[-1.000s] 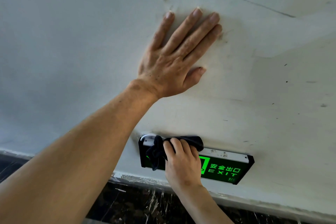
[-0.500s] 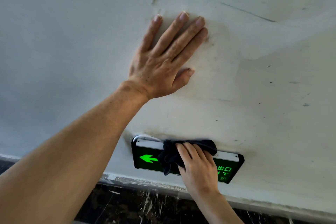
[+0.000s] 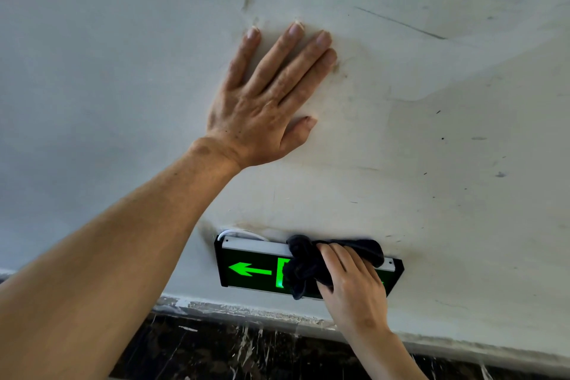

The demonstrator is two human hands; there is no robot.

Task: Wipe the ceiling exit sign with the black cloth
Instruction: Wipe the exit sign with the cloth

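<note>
Head view: the left hand (image 3: 262, 108) is lying flat and open against the ceiling (image 3: 431, 133), fingers spread and pointing toward 1 o'clock. Down at 5 o'clock from it, the sign (image 3: 249, 268) is hanging on the ceiling, its green arrow glowing at the left end. The right hand (image 3: 354, 290) is gripping the bunched cloth (image 3: 305, 268), pressing it onto the sign's right half. The cloth is sitting at 10 o'clock of that hand, draping over the sign's top edge.
</note>
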